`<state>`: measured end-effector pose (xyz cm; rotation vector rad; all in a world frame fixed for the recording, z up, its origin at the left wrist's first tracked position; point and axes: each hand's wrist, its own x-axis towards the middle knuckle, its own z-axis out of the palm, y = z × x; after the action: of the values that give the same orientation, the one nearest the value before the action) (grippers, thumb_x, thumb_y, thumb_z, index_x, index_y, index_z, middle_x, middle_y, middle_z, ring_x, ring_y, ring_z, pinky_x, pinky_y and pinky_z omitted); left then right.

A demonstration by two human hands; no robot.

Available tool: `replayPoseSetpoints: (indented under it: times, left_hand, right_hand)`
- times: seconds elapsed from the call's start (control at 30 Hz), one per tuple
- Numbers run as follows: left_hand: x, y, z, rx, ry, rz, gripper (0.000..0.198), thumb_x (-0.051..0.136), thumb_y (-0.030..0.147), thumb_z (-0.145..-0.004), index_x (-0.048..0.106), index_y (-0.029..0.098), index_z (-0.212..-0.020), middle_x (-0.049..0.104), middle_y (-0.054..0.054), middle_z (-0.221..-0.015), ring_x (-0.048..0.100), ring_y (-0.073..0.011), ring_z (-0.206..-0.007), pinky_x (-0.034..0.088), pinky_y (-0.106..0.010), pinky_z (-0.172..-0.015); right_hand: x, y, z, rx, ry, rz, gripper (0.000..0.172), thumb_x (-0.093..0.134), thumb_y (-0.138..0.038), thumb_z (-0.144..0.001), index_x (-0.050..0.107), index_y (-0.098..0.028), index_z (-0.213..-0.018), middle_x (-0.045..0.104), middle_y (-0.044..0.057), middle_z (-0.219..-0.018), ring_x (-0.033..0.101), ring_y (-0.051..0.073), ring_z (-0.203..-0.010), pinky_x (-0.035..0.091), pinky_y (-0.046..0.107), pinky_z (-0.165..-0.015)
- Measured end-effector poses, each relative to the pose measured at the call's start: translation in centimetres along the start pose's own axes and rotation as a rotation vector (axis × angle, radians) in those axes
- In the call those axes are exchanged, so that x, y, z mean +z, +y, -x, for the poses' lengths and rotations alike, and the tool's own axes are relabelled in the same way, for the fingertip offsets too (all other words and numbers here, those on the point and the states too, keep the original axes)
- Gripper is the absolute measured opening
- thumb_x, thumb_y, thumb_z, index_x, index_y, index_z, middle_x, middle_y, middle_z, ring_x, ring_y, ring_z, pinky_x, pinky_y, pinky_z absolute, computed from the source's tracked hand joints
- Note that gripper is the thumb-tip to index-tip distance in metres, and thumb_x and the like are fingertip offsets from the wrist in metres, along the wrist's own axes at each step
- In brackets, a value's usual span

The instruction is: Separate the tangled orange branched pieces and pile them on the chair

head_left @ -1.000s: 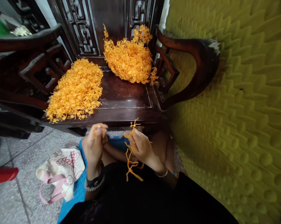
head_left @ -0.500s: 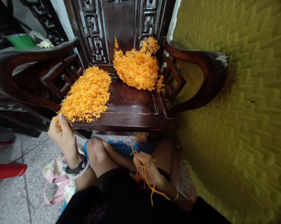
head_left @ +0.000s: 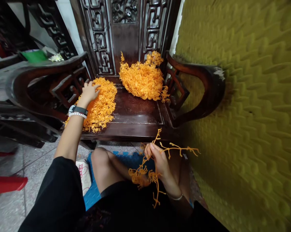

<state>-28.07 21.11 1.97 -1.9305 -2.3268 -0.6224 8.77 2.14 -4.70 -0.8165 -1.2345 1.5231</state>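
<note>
My left hand (head_left: 89, 91) reaches over the left heap of small orange pieces (head_left: 103, 104), fingers spread; nothing shows in its grasp. Above my lap, my right hand (head_left: 160, 159) pinches thin orange branching stems (head_left: 181, 148) between thumb and fingers. The stems fork out to the right and upward, and others hang below the hand. A cluster of frilly orange pieces (head_left: 139, 177) dangles beneath them. Farther back on the seat lies a second orange heap (head_left: 142, 80), apart from both hands.
Both heaps lie on a dark carved wooden chair (head_left: 138, 111) with curved arms. A textured yellow-green wall (head_left: 244, 135) rises at the right. On the floor are a blue mat (head_left: 94, 193) and a white printed bag (head_left: 83, 175). A red object (head_left: 7, 184) juts in at left.
My left hand has gone from a closed pose at the seat's front-left edge to the left heap, with fingers now spread. My right hand has risen slightly, still gripping the orange stems.
</note>
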Motion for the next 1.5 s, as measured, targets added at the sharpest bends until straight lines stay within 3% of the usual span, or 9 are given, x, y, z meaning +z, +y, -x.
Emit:
replayPoseSetpoints:
  times: [0.13, 0.23, 0.33, 0.53, 0.7, 0.87, 1.07, 1.3, 1.5]
  left_hand:
    - [0.0, -0.5, -1.4, -0.096, -0.111, 0.065, 0.055, 0.051, 0.044, -0.087, 0.05, 0.021, -0.136, 0.039, -0.015, -0.147, 0.028, -0.0436, -0.133, 0.013, -0.068, -0.104]
    - [-0.8, 1.1, 0.2, -0.058, 0.143, 0.171, 0.054, 0.052, 0.045, -0.086, 0.052, 0.019, -0.133, 0.043, -0.015, -0.145, 0.028, -0.0395, -0.135, 0.009, -0.065, -0.107]
    - [-1.6, 4.9, 5.3, 0.115, 0.299, 0.422, 0.044, 0.047, 0.041, -0.091, 0.058, 0.014, -0.123, 0.058, -0.014, -0.129, 0.048, -0.0272, -0.122, 0.03, -0.046, -0.108]
    - [0.5, 13.1, 20.3, 0.425, -0.315, 0.827, 0.038, 0.047, 0.042, -0.092, 0.06, 0.02, -0.12, 0.063, -0.008, -0.124, 0.055, -0.0211, -0.116, 0.038, -0.037, -0.103]
    - [5.1, 16.0, 26.4, 0.266, -0.386, 1.057, 0.044, 0.061, 0.043, -0.083, 0.058, 0.018, -0.12, 0.066, -0.008, -0.112, 0.06, -0.0218, -0.101, 0.046, -0.033, -0.089]
    - [6.7, 16.0, 28.5, -0.115, -0.379, 1.309, 0.042, 0.052, 0.05, -0.088, 0.061, 0.015, -0.066, 0.053, 0.001, -0.058, 0.048, -0.0112, -0.055, 0.039, -0.023, -0.055]
    - [5.6, 14.8, 29.5, -0.274, -0.294, 1.441, 0.033, 0.056, 0.05, -0.086, 0.057, 0.018, -0.086, 0.048, 0.004, -0.059, 0.042, -0.0095, -0.052, 0.035, -0.022, -0.052]
    - [5.0, 15.1, 30.0, -0.051, -0.381, 1.28, 0.028, 0.056, 0.039, -0.088, 0.048, 0.024, -0.11, 0.058, 0.0, -0.088, 0.055, -0.0151, -0.081, 0.044, -0.026, -0.073]
    - [4.6, 15.3, 30.5, -0.107, -0.062, 1.169, 0.017, 0.049, 0.039, -0.092, 0.046, 0.025, -0.101, 0.055, -0.002, -0.094, 0.056, -0.016, -0.087, 0.046, -0.029, -0.082]
  right_hand:
    - [-0.6, -0.4, 0.2, 0.014, 0.028, -0.046, 0.042, 0.05, -0.04, -0.089, 0.043, -0.019, -0.054, 0.042, -0.002, -0.055, 0.038, 0.012, -0.055, 0.03, 0.028, -0.058]
    - [-1.0, -0.6, -0.3, 0.019, 0.039, -0.133, 0.041, 0.05, -0.041, -0.09, 0.045, -0.019, -0.056, 0.042, -0.002, -0.056, 0.037, 0.012, -0.054, 0.03, 0.028, -0.058]
    - [-1.2, -0.8, -1.2, 0.012, 0.038, -0.229, 0.039, 0.053, -0.045, -0.087, 0.049, -0.019, -0.059, 0.046, -0.002, -0.058, 0.041, 0.012, -0.056, 0.032, 0.026, -0.057]
    - [-0.7, -1.2, -2.9, 0.031, 0.101, -0.27, 0.028, 0.059, -0.045, -0.083, 0.06, -0.019, -0.071, 0.058, 0.0, -0.072, 0.052, 0.011, -0.063, 0.041, 0.024, -0.061]
    - [-0.2, -1.4, -2.9, 0.052, 0.089, -0.258, 0.025, 0.054, -0.042, -0.087, 0.065, -0.02, -0.081, 0.063, 0.001, -0.076, 0.059, 0.013, -0.071, 0.048, 0.024, -0.066]
    - [-1.4, -0.5, -3.2, 0.105, 0.007, -0.094, 0.032, 0.051, -0.047, -0.089, 0.068, -0.02, -0.091, 0.068, 0.005, -0.089, 0.064, 0.017, -0.083, 0.053, 0.025, -0.064]
    - [-4.2, 2.3, -1.6, 0.37, -0.279, -0.127, 0.042, 0.047, -0.053, -0.089, 0.067, -0.017, -0.096, 0.066, 0.004, -0.076, 0.047, 0.008, -0.043, 0.032, 0.02, -0.036]
    - [-2.1, 2.3, -0.1, 0.196, -0.272, -0.045, 0.028, 0.07, -0.043, -0.076, 0.066, -0.02, -0.089, 0.062, 0.003, -0.097, 0.057, 0.017, -0.091, 0.045, 0.03, -0.085]
    - [0.3, 1.9, -0.8, 0.151, -0.249, -0.239, 0.027, 0.064, -0.042, -0.078, 0.066, -0.02, -0.093, 0.064, 0.006, -0.105, 0.059, 0.021, -0.099, 0.043, 0.036, -0.094]
